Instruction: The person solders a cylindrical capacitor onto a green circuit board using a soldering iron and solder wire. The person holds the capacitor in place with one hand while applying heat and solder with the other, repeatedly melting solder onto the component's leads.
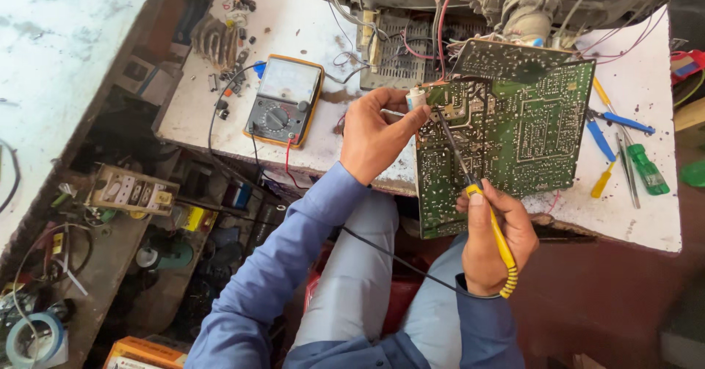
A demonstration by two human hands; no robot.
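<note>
Two hands work at centre frame: the right hand (493,243) grips a yellow soldering iron (470,179) against the green circuit board (529,127), while the left hand (376,135) pinches its upper-left edge. A slipping tip could bridge tracks or burn fingers.

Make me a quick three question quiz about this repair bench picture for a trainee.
1. True or false: the right hand holds a yellow-handled soldering iron with its tip on the green circuit board.
2. What does the left hand pinch? A) a small white part at the board's edge B) a hammer C) a cup
3. Which meter lies left of the left hand?

Key: 1 true; 2 A; 3 the orange-cased multimeter.
</note>
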